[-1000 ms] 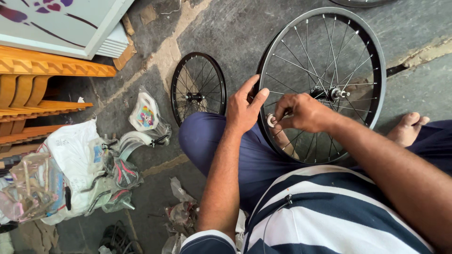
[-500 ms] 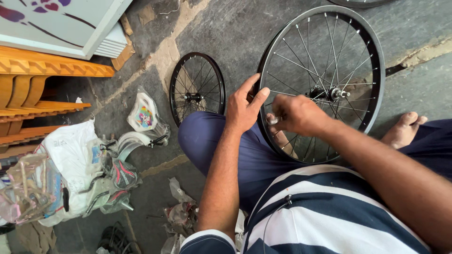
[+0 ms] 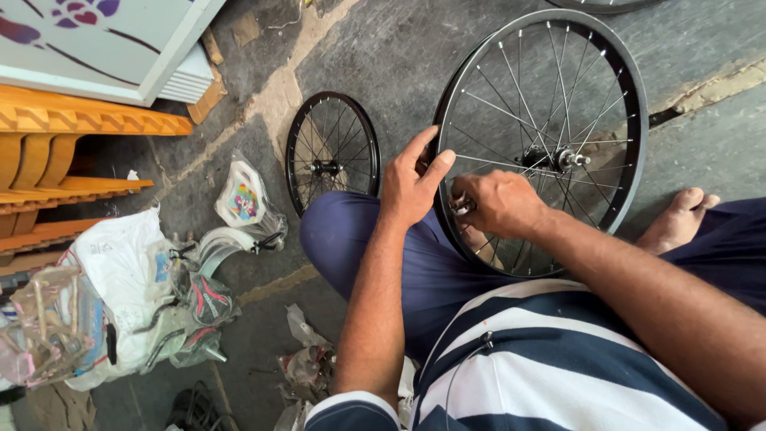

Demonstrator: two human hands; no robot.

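A large black spoked bicycle wheel (image 3: pixel 558 88) stands upright between my legs, resting against my blue-trousered knee. My left hand (image 3: pixel 411 183) grips its rim on the left side, thumb and forefinger spread over the edge. My right hand (image 3: pixel 499 203) is closed around a small metal tool (image 3: pixel 461 207) held against the rim near a spoke end. The hub and axle (image 3: pixel 562 158) show just right of my right hand.
A smaller black wheel (image 3: pixel 331 152) lies on the concrete floor to the left. Plastic bags of parts (image 3: pixel 120 287), a white mudguard (image 3: pixel 227 239) and a small packet (image 3: pixel 243 195) lie at lower left. Orange plastic chairs (image 3: pixel 48 152) stand far left. My bare foot (image 3: pixel 678 219) rests at right.
My hands have stayed on the rim; the right hand shifted slightly at the spoke end. The wheel has barely moved.
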